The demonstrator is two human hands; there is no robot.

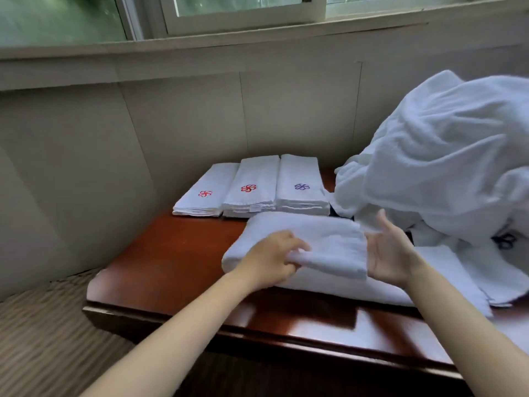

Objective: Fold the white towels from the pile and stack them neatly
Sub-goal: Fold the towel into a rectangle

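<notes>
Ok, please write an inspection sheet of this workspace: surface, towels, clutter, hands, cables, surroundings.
Surface: red-brown wooden table, glossy.
Job's things: folded towel in front; unfolded towel pile at right; three folded stacks behind, with red and purple emblems.
Clutter: dark object under the pile, cannot identify.
Hands: left hand grips the folded towel's near edge; right hand open beside it.
Cables: nothing seen.
Surroundings: panelled wall, window above, striped floor.

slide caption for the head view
Left hand grips a folded white towel on the table; right hand open beside it.
</notes>
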